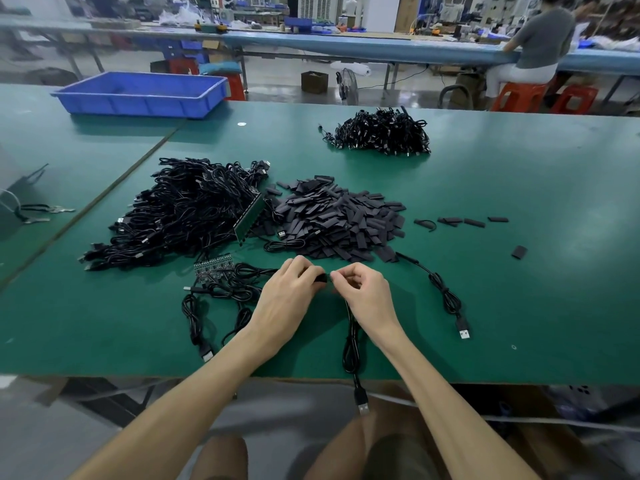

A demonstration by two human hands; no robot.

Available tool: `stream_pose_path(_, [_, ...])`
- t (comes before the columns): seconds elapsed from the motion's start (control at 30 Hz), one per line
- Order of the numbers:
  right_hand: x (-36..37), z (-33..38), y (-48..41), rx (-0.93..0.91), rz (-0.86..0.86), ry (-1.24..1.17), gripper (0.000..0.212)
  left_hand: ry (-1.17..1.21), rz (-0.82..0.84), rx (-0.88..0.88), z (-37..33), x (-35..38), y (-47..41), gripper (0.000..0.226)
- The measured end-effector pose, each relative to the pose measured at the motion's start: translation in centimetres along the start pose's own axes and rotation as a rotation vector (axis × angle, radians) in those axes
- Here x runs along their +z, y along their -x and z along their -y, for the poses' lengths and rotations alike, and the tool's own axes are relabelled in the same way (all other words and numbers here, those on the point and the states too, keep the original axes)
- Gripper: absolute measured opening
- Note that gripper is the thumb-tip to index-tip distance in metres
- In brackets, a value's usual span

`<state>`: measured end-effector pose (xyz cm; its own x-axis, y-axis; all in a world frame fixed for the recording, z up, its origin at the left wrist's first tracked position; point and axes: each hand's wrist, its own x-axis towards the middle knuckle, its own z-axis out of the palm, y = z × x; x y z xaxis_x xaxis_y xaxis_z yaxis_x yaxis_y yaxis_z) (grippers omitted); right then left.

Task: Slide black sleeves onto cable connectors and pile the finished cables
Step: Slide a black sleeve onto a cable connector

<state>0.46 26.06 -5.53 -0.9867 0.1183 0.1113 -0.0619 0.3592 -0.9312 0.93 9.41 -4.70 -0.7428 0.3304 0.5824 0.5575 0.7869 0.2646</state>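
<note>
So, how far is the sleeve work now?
Probably done: the smaller far heap of black cables. In hand: the left hand holds a short black sleeve, the right hand pinches a thin black cable at its end. Left: the large tangled heap of black cables and the pile of flat black sleeves.

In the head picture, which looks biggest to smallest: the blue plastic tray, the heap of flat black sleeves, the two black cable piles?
1. Left tangled black cable pile.
2. Heap of flat black sleeves.
3. Blue plastic tray; it is farther away, so its place against the sleeves is unsure.
4. Far black cable pile.
</note>
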Motion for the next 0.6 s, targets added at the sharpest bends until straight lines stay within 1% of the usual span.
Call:
stream_pose_path(0.37, [-0.29, 0.12, 0.3, -0.006, 0.063, -0.073, 0.008, 0.004, 0.028, 0.039, 0.55, 0.22, 0.31, 0.023])
stream_pose_path(0.6, [-0.27, 0.24, 0.28, -0.004, 0.076, -0.099, 0.01, 0.051, 0.044, 0.023, 0.9, 0.66, 0.39, 0.019])
